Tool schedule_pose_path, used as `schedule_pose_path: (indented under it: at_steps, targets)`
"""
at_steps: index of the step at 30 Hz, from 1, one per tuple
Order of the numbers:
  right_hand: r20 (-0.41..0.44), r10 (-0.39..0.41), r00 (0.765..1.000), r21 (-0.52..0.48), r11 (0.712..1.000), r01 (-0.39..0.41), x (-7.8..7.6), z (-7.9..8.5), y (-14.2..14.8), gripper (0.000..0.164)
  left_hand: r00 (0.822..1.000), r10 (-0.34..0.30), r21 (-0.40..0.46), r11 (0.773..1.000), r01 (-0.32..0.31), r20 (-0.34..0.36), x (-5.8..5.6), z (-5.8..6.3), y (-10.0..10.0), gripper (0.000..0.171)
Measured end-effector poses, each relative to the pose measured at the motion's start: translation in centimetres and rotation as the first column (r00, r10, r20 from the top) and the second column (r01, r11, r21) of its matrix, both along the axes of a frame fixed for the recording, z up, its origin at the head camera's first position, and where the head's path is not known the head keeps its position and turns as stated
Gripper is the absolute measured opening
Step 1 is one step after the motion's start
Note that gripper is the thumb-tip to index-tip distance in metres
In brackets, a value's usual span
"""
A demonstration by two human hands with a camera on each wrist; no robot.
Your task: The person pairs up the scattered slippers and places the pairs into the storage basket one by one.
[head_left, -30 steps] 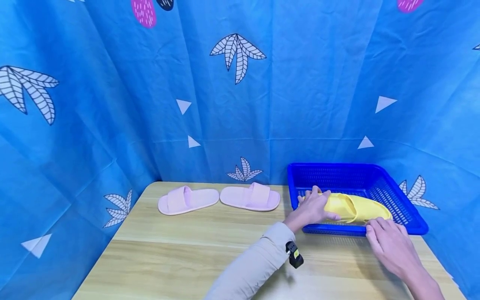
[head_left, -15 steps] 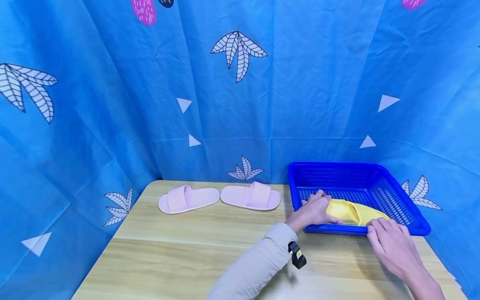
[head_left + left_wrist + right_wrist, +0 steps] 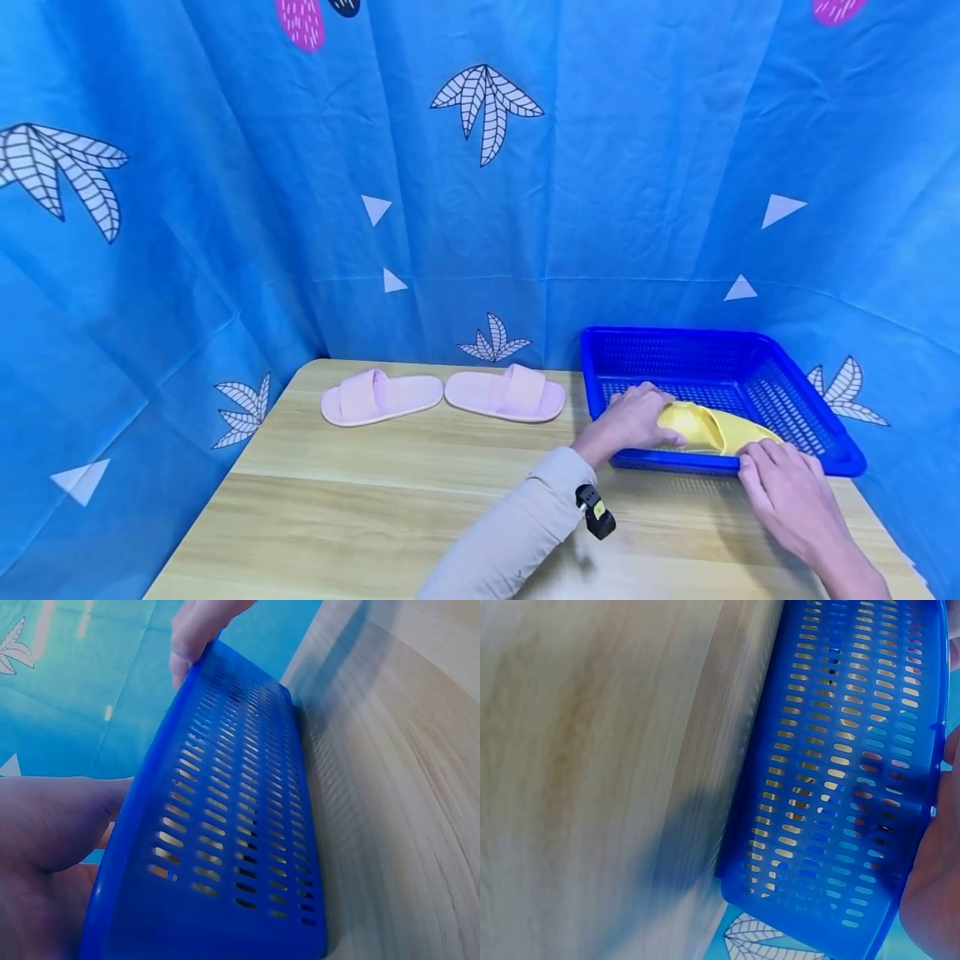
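One yellow slipper (image 3: 735, 432), smooth and rounded with a soft crease across its middle, lies inside the blue basket (image 3: 667, 354), close along the front wall. The left hand (image 3: 637, 417) holds the slipper's left end, thumb on the near side and fingers bent over the far side. The right hand (image 3: 797, 492) bends over the front rim by the slipper's other end; its fingertips are hidden, so I cannot tell whether they grip anything. The basket is rectangular, with round-cornered rims and walls pierced by rows of short oblong slots; it looks like glossy plastic. Left of it, a pink slipper (image 3: 506, 393) and a second pink slipper (image 3: 382, 396) lie flat, each with a pale sole and a broad band, their heel ends almost meeting. A light, slightly creased sleeve (image 3: 506, 529) covers the left forearm, with a black strap (image 3: 596, 512) near its cuff. Beneath everything runs a pale table (image 3: 375, 508) with streaky wood grain. Behind hangs a folded blue curtain (image 3: 630, 167) printed with veined white leaves and triangles.
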State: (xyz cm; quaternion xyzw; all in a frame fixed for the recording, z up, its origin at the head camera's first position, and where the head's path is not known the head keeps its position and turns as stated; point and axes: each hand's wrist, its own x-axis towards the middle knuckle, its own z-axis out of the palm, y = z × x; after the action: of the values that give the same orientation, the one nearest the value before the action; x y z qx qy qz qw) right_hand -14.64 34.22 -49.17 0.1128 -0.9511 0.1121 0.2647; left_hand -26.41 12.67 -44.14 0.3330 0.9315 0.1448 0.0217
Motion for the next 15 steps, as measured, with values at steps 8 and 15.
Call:
schedule_pose_path:
  at_steps: [8, 15]
  targets:
    - [0.016, -0.003, 1.0, -0.01, 1.0, 0.003, 0.0, 0.0, 0.4, 0.016, 0.999, -0.019, 0.057, 0.998, 0.021, -0.033, 0.4, 0.3, -1.0, 0.049]
    - [0.019, 0.011, 1.0, -0.01, 1.0, -0.011, -0.1, -0.1, 0.4, 0.016, 0.999, -0.012, 0.117, 0.993, 0.017, -0.041, 0.9, 0.7, -2.2, 0.042]
